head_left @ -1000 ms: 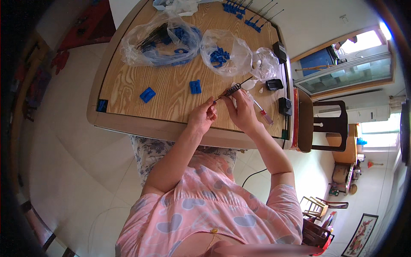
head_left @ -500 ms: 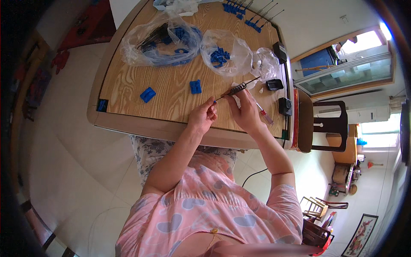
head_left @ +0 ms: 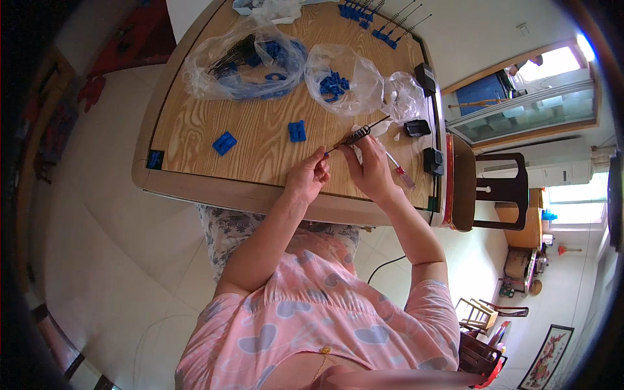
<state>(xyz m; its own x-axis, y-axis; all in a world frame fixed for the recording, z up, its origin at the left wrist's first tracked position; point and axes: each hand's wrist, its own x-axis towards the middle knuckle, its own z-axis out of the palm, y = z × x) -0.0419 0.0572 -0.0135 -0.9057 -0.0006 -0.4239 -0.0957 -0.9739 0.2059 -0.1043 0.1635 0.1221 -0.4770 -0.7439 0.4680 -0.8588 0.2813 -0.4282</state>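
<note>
Over the near edge of the wooden table (head_left: 253,140), both hands hold a thin dark metal rod with a coiled spring on it (head_left: 356,135). My left hand (head_left: 310,175) pinches the rod's near end between its fingertips. My right hand (head_left: 369,166) grips the rod by the coil, and a screwdriver with a red and clear handle (head_left: 400,172) sticks out from under that hand. Two small blue plastic blocks (head_left: 296,130) (head_left: 224,142) lie on the table just beyond my left hand.
Clear plastic bags holding blue parts and dark springs (head_left: 250,58) (head_left: 338,81) lie across the far half of the table. Black adapters (head_left: 432,159) sit along the right edge, beside a dark wooden chair (head_left: 491,192). A row of finished blue-and-rod pieces (head_left: 374,19) lies at the far end.
The rod has tilted slightly and its far end has swung up and to the right, while both hands stayed at the same spot near the table's edge.
</note>
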